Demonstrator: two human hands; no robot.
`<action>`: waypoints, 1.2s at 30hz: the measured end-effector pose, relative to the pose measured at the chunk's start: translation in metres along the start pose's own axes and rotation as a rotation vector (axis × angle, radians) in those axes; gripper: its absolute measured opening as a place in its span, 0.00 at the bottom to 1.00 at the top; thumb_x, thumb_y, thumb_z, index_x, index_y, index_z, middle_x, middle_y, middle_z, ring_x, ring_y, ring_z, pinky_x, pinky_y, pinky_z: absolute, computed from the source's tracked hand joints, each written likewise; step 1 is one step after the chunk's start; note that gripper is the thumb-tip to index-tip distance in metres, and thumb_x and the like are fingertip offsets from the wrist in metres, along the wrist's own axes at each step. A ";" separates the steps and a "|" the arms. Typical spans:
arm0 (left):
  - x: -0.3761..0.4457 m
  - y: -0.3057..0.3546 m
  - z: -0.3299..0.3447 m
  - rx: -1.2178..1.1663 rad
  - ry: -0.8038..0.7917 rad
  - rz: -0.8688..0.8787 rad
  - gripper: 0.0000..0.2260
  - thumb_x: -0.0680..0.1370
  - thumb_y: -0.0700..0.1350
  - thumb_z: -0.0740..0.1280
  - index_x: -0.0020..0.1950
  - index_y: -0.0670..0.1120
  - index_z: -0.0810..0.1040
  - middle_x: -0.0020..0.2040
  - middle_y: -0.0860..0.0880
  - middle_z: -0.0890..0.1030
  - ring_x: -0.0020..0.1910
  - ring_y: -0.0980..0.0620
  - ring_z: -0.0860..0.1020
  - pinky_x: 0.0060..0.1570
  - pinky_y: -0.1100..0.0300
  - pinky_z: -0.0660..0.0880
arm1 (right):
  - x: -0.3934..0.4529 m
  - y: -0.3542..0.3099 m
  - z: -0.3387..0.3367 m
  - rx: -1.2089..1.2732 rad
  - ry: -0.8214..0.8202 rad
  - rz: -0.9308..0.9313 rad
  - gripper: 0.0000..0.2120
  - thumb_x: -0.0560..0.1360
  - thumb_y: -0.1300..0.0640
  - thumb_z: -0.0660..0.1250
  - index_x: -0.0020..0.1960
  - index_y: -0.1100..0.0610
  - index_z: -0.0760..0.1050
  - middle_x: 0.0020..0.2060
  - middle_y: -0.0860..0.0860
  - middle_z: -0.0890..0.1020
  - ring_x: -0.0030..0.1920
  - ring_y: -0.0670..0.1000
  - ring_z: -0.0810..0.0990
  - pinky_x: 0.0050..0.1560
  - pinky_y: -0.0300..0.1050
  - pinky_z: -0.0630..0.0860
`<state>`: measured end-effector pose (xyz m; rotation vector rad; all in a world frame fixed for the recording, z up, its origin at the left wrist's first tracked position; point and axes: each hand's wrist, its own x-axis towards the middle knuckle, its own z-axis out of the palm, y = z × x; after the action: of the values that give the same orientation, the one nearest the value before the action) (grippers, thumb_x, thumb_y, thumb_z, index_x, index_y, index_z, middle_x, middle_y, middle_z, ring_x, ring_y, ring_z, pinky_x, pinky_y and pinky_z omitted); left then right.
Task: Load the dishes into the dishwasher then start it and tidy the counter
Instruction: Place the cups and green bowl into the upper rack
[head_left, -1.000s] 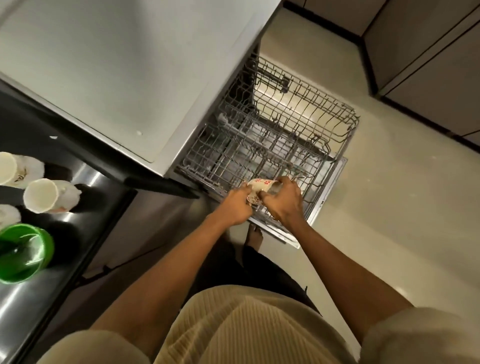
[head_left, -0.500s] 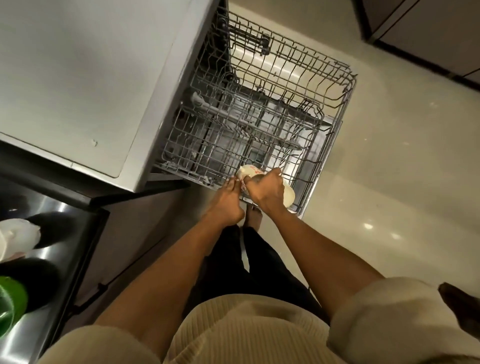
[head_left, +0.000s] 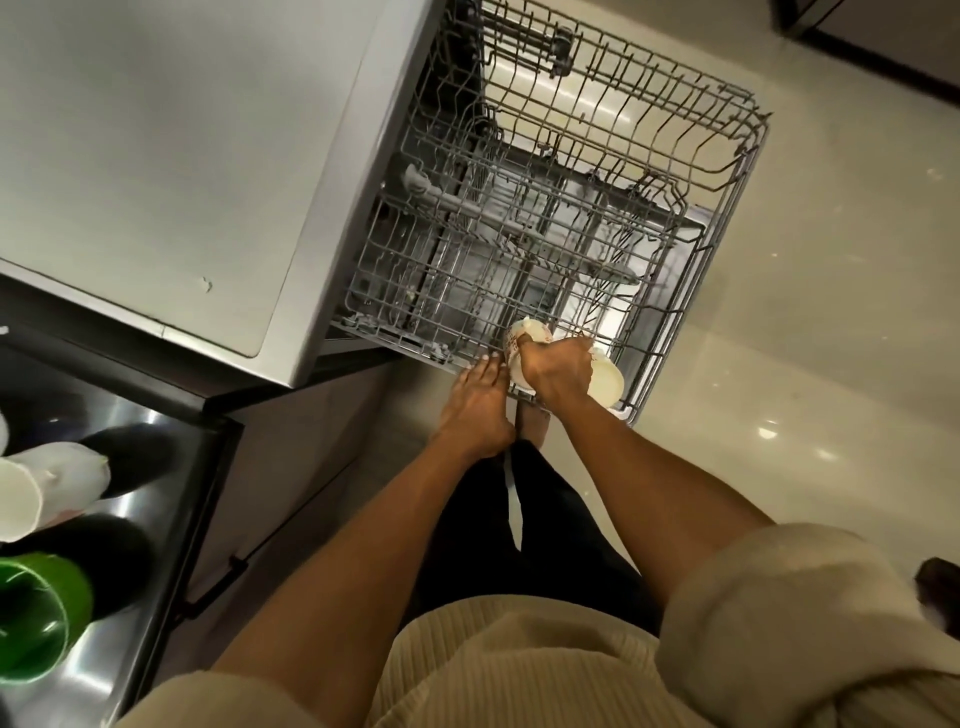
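At near corner of pulled-out dishwasher rack (head_left: 675, 291), right hand (head_left: 558, 371) grips cream floral mug (head_left: 524, 338), tilted over rack edge. Left hand (head_left: 478, 400) flat beside it, fingers straight, touching rack rim. White cup (head_left: 31, 493) and green cup (head_left: 36, 613) on steel tabletop (head_left: 156, 457), far left.

Both bare arms reach forward and down, sleeves bunched at the elbows. The right hand (head_left: 556, 369) is knuckles-up, its fingers curled tight in a grip, wrist bent slightly inward. The left hand (head_left: 478, 408) sits just beside it, back upward, fingers extended forward, fingertips almost meeting the right.
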<state>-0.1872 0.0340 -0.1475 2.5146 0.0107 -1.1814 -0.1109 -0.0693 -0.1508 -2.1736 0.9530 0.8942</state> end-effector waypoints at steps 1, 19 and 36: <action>0.000 0.000 0.001 0.009 0.002 0.004 0.40 0.76 0.54 0.62 0.81 0.40 0.49 0.82 0.41 0.50 0.81 0.47 0.47 0.79 0.49 0.45 | 0.003 -0.001 0.002 -0.007 -0.002 0.007 0.40 0.73 0.40 0.73 0.71 0.66 0.64 0.62 0.59 0.79 0.63 0.61 0.78 0.60 0.48 0.74; 0.006 0.004 -0.002 -0.073 0.037 -0.028 0.35 0.78 0.52 0.60 0.81 0.42 0.51 0.81 0.42 0.52 0.81 0.47 0.50 0.78 0.49 0.45 | 0.018 0.004 -0.003 -0.207 -0.185 -0.155 0.16 0.79 0.52 0.64 0.53 0.65 0.78 0.49 0.59 0.83 0.46 0.59 0.80 0.40 0.45 0.72; 0.008 0.004 -0.006 -0.079 0.006 -0.052 0.37 0.76 0.48 0.62 0.81 0.42 0.48 0.82 0.44 0.50 0.81 0.49 0.48 0.78 0.50 0.45 | 0.007 0.021 -0.013 -0.316 -0.257 -0.275 0.14 0.76 0.58 0.66 0.55 0.67 0.80 0.50 0.62 0.84 0.48 0.60 0.81 0.40 0.44 0.69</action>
<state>-0.1770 0.0311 -0.1493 2.4622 0.1225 -1.1704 -0.1194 -0.0931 -0.1532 -2.3006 0.3972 1.2120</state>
